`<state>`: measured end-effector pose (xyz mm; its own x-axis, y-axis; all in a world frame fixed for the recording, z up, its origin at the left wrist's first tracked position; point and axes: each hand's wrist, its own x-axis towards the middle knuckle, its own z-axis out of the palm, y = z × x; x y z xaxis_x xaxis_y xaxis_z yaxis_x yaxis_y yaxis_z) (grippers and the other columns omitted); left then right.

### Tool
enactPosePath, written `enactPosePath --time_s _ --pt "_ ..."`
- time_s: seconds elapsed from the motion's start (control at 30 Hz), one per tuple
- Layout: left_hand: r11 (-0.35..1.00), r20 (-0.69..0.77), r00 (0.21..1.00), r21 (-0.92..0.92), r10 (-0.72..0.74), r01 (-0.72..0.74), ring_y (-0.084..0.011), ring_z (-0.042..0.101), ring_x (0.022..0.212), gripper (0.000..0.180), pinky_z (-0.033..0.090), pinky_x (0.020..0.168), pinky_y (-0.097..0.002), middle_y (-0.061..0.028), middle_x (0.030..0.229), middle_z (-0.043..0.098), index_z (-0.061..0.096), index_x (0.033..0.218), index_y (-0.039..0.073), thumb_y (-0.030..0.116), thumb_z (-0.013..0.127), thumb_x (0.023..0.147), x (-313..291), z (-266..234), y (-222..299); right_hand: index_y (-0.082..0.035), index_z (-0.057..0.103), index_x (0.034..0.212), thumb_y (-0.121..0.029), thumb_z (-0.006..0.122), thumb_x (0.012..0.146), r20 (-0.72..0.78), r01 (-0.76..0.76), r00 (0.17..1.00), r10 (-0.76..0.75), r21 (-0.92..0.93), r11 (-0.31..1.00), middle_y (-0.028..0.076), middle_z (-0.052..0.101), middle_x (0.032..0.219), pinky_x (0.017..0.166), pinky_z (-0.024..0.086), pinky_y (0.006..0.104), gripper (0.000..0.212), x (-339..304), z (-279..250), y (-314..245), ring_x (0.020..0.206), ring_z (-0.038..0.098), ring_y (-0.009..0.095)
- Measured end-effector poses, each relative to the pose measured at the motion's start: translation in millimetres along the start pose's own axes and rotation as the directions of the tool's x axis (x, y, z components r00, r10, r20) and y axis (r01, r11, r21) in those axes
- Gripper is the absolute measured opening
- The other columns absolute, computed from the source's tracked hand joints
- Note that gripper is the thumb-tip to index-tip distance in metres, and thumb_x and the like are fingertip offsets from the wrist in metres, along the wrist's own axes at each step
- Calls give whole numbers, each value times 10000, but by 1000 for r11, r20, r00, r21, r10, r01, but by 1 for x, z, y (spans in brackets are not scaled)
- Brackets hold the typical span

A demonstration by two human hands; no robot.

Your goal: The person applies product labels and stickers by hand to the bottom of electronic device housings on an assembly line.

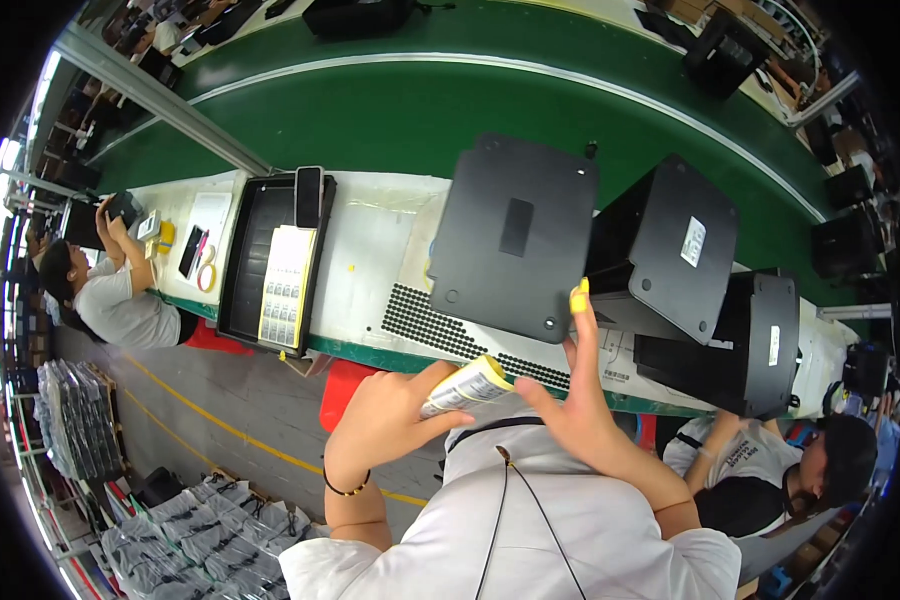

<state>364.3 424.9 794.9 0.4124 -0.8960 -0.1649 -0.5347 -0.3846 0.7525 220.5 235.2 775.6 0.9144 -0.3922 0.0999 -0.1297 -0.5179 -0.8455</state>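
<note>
My left hand (385, 415) grips a curled sheet of printed labels (467, 387), yellow and white, in front of my body. Beside it is my right hand (582, 405), thumb spread toward the sheet's edge and index finger stretched up. Something yellow (580, 296) covers that fingertip; whether it is a finger cot or a label I cannot tell. Just beyond the fingertip, a flat black casing (480, 250) with a recessed rectangle rests on the bench. A sheet of small round black pads (425, 325) lies partly beneath the casing.
A black tray (245, 265) on the left holds label sheets (288, 285) and a phone (309, 197). Two more black casings (660, 245) (770, 345) stand to the right. Co-workers sit at far left (120, 300) and right (770, 465). Wrapped goods (210, 535) stand on the floor.
</note>
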Motion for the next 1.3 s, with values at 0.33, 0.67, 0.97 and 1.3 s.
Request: enactPosePath --time_s 0.33,0.67,0.97,1.3 --pt "969 -2 969 32 246 -246 -301 605 558 333 461 483 -380 -104 683 624 583 1069 67 294 677 845 32 20 40 -14 643 892 -118 738 774 4 221 975 -221 -15 975 79 617 744 575 441 330 184 -1 -39 -16 654 568 234" --pt "971 -69 970 75 232 -227 -287 567 483 190 417 446 -362 -106 604 595 609 1051 49 151 619 891 36 24 38 -58 676 861 -79 745 705 19 306 948 -317 -317 897 59 649 837 635 490 318 172 13 -47 -17 770 613 218" --pt "982 -42 983 -53 181 -183 -313 548 448 125 400 425 -361 -135 562 571 617 978 25 121 592 903 45 14 33 -146 709 787 -104 734 594 -85 547 702 -707 -571 612 8 666 952 806 575 374 199 26 -32 15 903 612 194" --pt "980 12 983 -79 183 -181 -300 566 481 145 414 451 -377 -118 560 571 643 928 50 185 594 911 54 -3 4 -150 669 798 -74 760 660 -140 610 768 -625 -140 780 6 647 988 892 486 407 182 34 -53 -10 953 561 216"
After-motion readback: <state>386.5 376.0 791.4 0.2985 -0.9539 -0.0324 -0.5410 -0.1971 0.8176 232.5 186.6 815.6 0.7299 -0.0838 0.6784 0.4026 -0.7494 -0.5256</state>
